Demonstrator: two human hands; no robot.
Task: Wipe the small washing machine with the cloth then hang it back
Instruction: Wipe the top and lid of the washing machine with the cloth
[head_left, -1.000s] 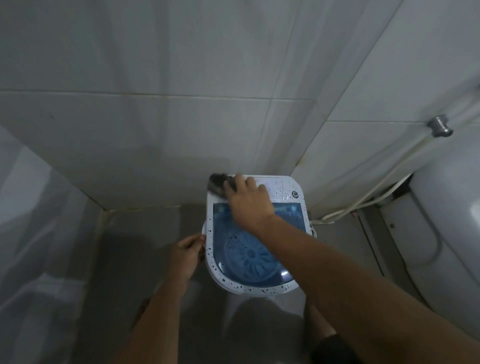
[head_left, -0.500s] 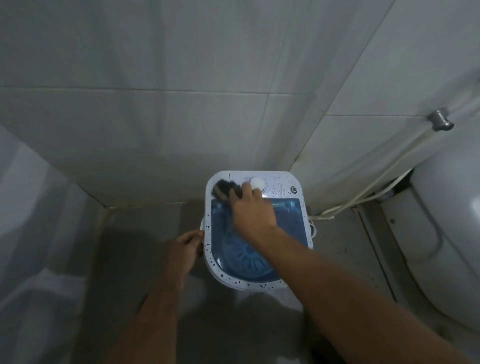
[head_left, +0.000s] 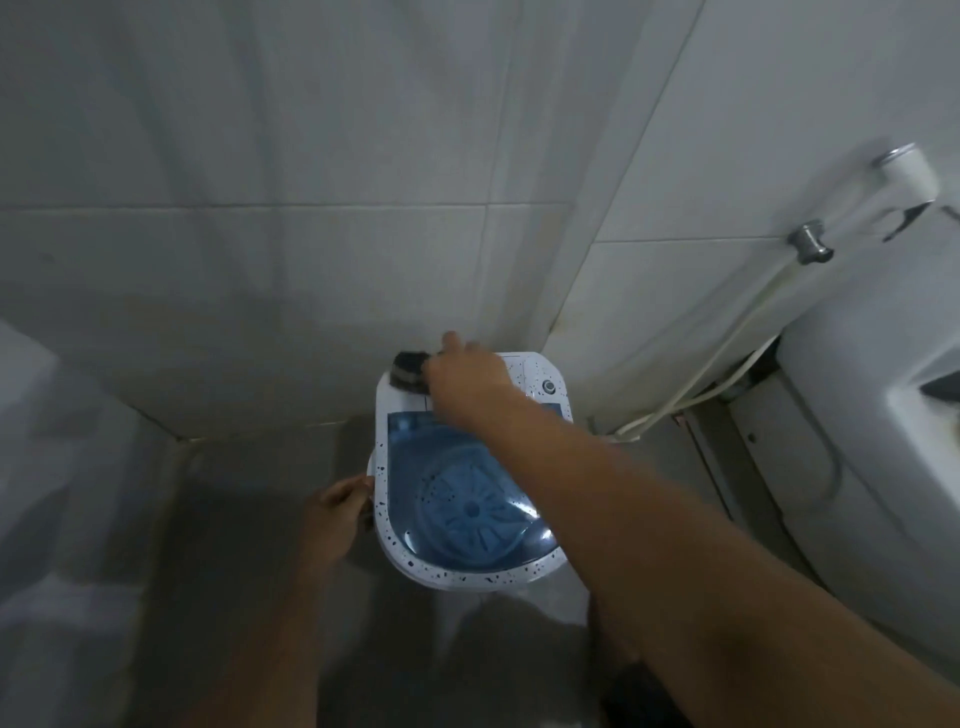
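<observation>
Dark cloth (head_left: 409, 370), half hidden, gripped by right hand (head_left: 467, 375); left hand (head_left: 337, 512) clasps washing machine (head_left: 470, 506) rim.

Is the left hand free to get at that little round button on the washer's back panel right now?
Probably not easily. The left hand grips the washing machine at its left rim, and the right hand, pressing the cloth, has its forearm lying across the path to the button.
</observation>
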